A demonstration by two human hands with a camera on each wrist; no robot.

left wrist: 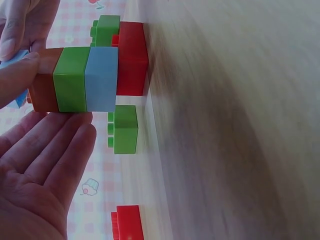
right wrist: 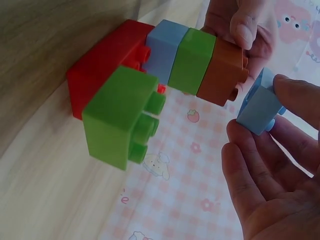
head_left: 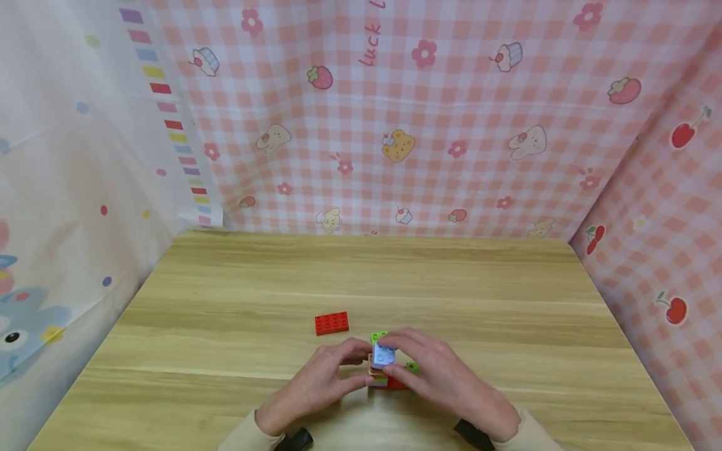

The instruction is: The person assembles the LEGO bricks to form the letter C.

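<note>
My right hand (head_left: 431, 369) pinches a light blue brick (right wrist: 260, 107) between thumb and fingers, tilted and just apart from the top of a stack. That stack has an orange-brown brick (right wrist: 220, 70) on top, a green brick (right wrist: 192, 60) under it and a blue brick (right wrist: 165, 47) at its foot. It stands on one end of a long red brick (right wrist: 105, 60), whose other end carries another green brick (right wrist: 117, 115). With thumb and fingers on opposite sides, my left hand (head_left: 318, 376) holds the stack near the orange-brown brick.
A loose red brick (head_left: 331, 323) lies on the wooden table (head_left: 254, 275), beyond the left hand. Behind the stack, a separate green brick (left wrist: 125, 129) rests on the table. Patterned cloth (head_left: 366, 113) hangs along the table's back and sides.
</note>
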